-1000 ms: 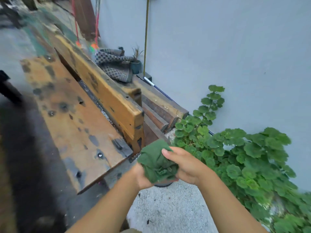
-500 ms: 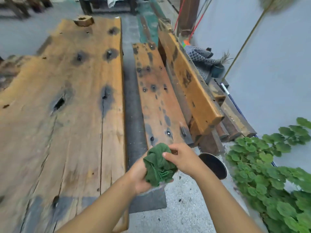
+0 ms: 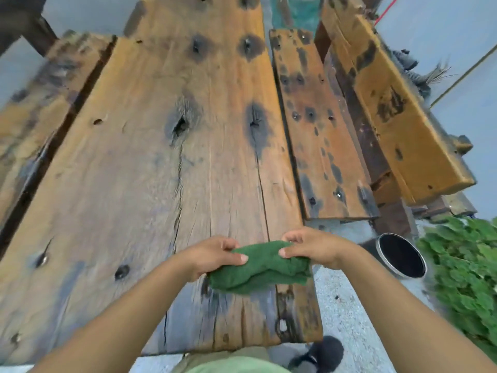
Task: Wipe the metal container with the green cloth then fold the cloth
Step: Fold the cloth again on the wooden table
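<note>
both hands pinch the green cloth [image 3: 259, 267] over the near right corner of the wooden table [image 3: 150, 168]. left hand [image 3: 215, 254] grips its left end, right hand [image 3: 313, 247] its right end, fingers closed on fabric. metal container [image 3: 402, 255] sits on the ground, right of the table.

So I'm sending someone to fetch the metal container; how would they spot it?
Start at the wide wooden table and go to its near right corner. On the ground there, beside the green leafy plant, stands the metal container: the only round thing around, open-topped, with a shiny rim and dark inside.
</note>
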### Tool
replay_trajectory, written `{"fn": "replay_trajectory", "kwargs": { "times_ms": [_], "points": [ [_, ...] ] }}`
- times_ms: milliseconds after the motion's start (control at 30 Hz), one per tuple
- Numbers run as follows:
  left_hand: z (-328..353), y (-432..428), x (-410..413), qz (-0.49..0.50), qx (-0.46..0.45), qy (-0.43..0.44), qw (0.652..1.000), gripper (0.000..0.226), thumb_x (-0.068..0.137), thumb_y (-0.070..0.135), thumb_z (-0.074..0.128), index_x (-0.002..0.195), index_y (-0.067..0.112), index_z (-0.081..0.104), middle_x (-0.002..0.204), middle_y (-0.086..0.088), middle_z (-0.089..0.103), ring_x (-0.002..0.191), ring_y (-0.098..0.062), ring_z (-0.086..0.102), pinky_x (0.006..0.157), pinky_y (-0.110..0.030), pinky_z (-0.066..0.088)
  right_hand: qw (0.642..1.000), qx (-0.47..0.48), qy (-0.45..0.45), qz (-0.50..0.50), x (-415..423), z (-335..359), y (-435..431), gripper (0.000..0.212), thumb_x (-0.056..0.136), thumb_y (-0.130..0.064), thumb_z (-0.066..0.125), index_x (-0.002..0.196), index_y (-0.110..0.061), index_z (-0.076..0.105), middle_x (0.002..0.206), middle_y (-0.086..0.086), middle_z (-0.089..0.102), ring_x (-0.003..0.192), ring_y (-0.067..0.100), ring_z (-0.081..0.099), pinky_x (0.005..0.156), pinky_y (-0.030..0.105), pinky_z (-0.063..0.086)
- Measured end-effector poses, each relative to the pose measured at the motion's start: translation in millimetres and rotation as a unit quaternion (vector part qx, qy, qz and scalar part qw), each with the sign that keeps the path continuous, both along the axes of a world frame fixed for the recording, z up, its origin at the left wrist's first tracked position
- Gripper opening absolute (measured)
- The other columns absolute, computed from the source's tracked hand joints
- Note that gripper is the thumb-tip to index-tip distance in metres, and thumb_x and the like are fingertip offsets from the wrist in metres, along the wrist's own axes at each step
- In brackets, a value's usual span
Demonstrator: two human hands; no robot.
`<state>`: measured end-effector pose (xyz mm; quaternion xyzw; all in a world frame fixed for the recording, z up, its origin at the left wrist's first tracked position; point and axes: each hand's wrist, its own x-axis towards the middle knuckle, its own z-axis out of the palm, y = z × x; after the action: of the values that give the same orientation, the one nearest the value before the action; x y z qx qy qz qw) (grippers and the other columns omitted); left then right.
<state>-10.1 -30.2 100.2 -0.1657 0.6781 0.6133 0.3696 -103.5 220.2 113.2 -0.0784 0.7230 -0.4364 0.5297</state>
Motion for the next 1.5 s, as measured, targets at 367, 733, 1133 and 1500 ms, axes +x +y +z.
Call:
{"fn": "replay_trajectory", "kwargs": {
  "times_ms": [367,733,1133,1500],
  "points": [
    [-108,-57,53,0.09,0.041,-0.131,0.986,0.013,0.085,0.005,0.076,0.089,0.009,0.065,0.098,-0.013,0.073,0.088,-0.023,0.071,0.081,-0.035,0.057,0.991,0.111,-0.077,0.01,35,-103,-37,0.015,0.09,-0.007,0.072,0.103,-0.01,0.065,0.104,0.011,0.071,0.085,0.021,0.074,0.066,0.033,0.06],
    [-171,-18,73,0.063,-0.195,0.052,0.977,0.023,0.087,0.009,0.072,0.098,0.025,0.06,0.097,0.0,0.067,0.089,-0.02,0.064,0.068,-0.03,0.053,0.947,0.174,0.22,0.155,62,-171,-11,0.029,0.085,-0.021,0.076,0.098,-0.031,0.052,0.097,-0.009,0.061,0.088,0.015,0.061,0.066,0.024,0.046],
    [-165,-31,92,-0.037,-0.408,0.084,0.908,0.053,0.085,0.045,0.073,0.122,0.021,0.044,0.125,-0.005,0.057,0.097,-0.031,0.066,0.076,-0.046,0.057,0.914,0.19,0.343,0.1,69,-174,14,0.056,0.084,-0.035,0.08,0.13,-0.019,0.052,0.125,0.001,0.05,0.113,0.022,0.055,0.094,0.043,0.052],
    [-162,-2,115,-0.191,-0.368,0.322,0.851,0.032,0.081,0.018,0.078,0.107,0.011,0.061,0.107,-0.006,0.056,0.092,-0.025,0.055,0.074,-0.04,0.054,0.873,0.14,0.423,0.2,112,-163,-5,0.03,0.086,-0.03,0.074,0.105,-0.018,0.055,0.11,-0.001,0.05,0.094,0.017,0.054,0.064,0.032,0.052]
  ]
}}
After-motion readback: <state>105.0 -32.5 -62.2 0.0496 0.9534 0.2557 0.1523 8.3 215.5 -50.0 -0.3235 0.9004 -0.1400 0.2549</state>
